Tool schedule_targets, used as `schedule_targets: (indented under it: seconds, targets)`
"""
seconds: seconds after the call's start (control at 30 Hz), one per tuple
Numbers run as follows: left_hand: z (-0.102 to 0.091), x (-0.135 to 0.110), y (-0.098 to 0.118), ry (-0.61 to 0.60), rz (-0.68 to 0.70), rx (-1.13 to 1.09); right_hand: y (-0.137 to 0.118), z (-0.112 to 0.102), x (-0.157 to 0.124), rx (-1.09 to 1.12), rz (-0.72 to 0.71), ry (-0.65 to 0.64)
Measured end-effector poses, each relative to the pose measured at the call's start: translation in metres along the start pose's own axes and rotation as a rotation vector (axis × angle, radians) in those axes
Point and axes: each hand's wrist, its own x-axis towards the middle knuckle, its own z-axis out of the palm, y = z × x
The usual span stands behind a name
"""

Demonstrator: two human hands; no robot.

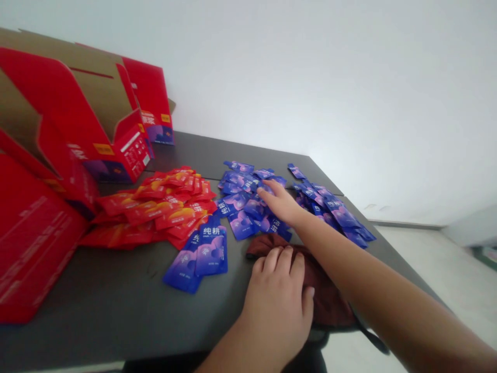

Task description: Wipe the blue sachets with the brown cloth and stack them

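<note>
Right hand (277, 199) on the blue packets (240, 225), fingers apart, any pinch impossible to tell! Nearer, the left hand (276, 298) lies over a brown bag (330, 308) (grip unclear). Left of both, red packets (174, 215); beyond those, red boxes (153, 93).

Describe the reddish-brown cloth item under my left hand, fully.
The reddish-brown cloth item lies limp and creased at the near edge of the grey table, looking like soft fabric with dark trim. A dark strap trails from its right end. The left hand rests on it; the right forearm passes over it, hiding part. Its full shape cannot be told.
</note>
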Motion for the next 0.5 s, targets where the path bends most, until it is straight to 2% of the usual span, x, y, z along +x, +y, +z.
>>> schedule_targets:
  seconds: [0.13,0.27,0.37,0.5]
  targets:
    - [-0.012,-0.003,0.002,0.032,0.012,0.019,0.027,-0.016,-0.045,-0.031,-0.04,-0.062]
    - [-0.04,-0.014,-0.011,0.167,-0.119,0.25,0.038,-0.004,-0.08,-0.083,-0.012,-0.207]
    - [-0.058,-0.023,-0.033,0.222,-0.261,0.493,0.035,0.011,-0.08,-0.136,0.015,-0.237]
    - [-0.065,-0.033,-0.057,0.1,-0.373,0.624,0.024,0.021,-0.062,-0.186,0.009,-0.221]
